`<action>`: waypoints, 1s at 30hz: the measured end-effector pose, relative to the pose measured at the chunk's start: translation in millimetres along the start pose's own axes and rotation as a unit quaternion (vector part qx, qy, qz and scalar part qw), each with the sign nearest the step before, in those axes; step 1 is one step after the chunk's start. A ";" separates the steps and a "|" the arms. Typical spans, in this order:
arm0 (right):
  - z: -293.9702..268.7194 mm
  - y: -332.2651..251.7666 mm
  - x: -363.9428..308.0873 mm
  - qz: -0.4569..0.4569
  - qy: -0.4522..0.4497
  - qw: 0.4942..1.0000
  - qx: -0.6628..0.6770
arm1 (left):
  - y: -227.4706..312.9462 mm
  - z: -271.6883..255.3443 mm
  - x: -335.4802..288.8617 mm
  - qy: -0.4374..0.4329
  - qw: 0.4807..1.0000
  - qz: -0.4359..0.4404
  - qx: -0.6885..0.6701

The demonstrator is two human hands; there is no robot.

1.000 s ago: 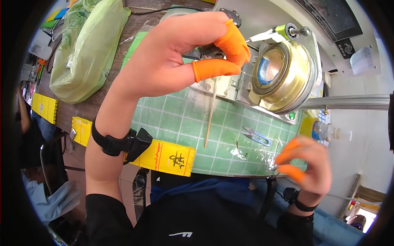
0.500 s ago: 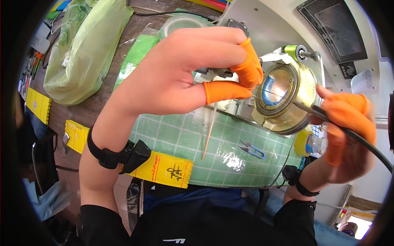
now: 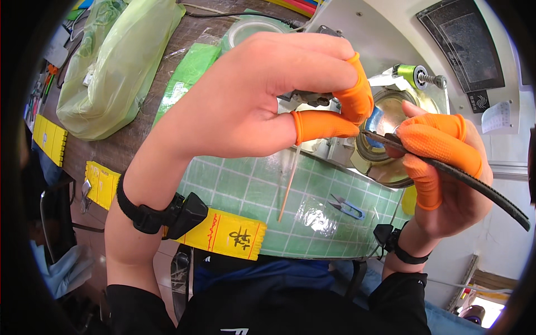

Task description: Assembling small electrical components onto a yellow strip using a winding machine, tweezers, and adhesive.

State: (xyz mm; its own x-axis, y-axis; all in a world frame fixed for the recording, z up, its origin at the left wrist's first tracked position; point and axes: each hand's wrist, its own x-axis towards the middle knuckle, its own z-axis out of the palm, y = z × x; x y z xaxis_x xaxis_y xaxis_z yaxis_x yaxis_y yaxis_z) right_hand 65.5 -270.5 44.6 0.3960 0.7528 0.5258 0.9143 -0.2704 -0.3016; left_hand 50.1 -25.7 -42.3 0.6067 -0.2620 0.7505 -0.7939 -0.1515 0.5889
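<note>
My left hand (image 3: 326, 95) is raised, with orange finger cots on thumb and forefinger. The fingertips are pinched together; what lies between them is too small to make out. My right hand (image 3: 446, 159), in orange cots too, grips a long black tool (image 3: 474, 181) with a ridged edge and a narrow dark tip. That tip reaches the left fingertips. Behind both hands is a round metal machine part (image 3: 365, 148), with a shiny centre and a blue patch (image 3: 375, 120) inside. My right hand covers part of it.
A spool of green thread (image 3: 409, 73) sits on the pale machine (image 3: 379, 33). Small blue-handled snips (image 3: 349, 207) and a thin stick (image 3: 287, 187) lie on the green gridded mat (image 3: 251, 201). A yellow-green plastic bag (image 3: 123, 67) rests far left. Yellow packets (image 3: 237, 231) line the near edge.
My right hand has moved left, bringing the black tool's tip up to the left fingertips and covering more of the round part. My left hand has shifted slightly right, still pinched.
</note>
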 end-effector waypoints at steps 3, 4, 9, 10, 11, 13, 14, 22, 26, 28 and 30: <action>2.3 4.7 0.8 -0.012 0.004 1.000 0.023 | 0.0 -0.4 -2.4 0.001 1.000 0.000 0.003; 3.5 6.5 1.7 -0.023 0.002 0.999 0.031 | 0.0 -0.7 -3.8 0.002 1.000 -0.002 0.001; 2.0 5.6 4.3 -0.029 -0.008 0.999 0.031 | -0.4 -1.9 -1.3 0.001 1.000 0.000 -0.007; 3.1 6.2 5.7 -0.035 -0.005 0.999 0.034 | -0.4 -2.3 -0.8 0.002 1.000 0.001 -0.011; 4.0 7.0 6.4 -0.040 -0.001 0.999 0.037 | -0.8 -1.8 -0.4 0.000 1.000 0.001 -0.012; 4.5 10.2 9.4 -0.056 -0.004 0.998 0.037 | -1.4 -1.3 1.8 -0.003 1.000 0.003 -0.010; 4.6 11.4 10.3 -0.075 -0.009 0.996 0.037 | -1.2 -2.0 2.1 -0.005 1.000 0.005 -0.010; 9.5 15.0 8.7 -0.093 0.014 0.995 0.020 | 5.4 -4.1 0.0 -0.024 0.999 -0.032 -0.005; -51.2 11.5 -10.5 -0.066 0.077 0.995 -0.010 | 9.1 -5.6 1.7 -0.030 0.999 -0.028 0.000; -88.8 1.7 -37.3 -0.043 0.184 0.982 0.004 | 8.9 -1.7 5.2 -0.028 0.999 -0.032 -0.002; -125.2 -22.7 -45.9 0.033 -0.036 0.995 0.083 | 8.8 -1.0 7.4 -0.031 0.999 -0.033 -0.007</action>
State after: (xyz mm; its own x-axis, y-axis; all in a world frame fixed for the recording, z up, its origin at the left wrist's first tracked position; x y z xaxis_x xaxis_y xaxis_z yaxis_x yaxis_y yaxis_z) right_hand 37.1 -374.0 126.9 0.4428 0.7796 0.4429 0.8572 -0.2232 -0.4641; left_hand 47.6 -28.0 -31.3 0.6543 -0.3110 0.6893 -0.7508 -0.1576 0.6415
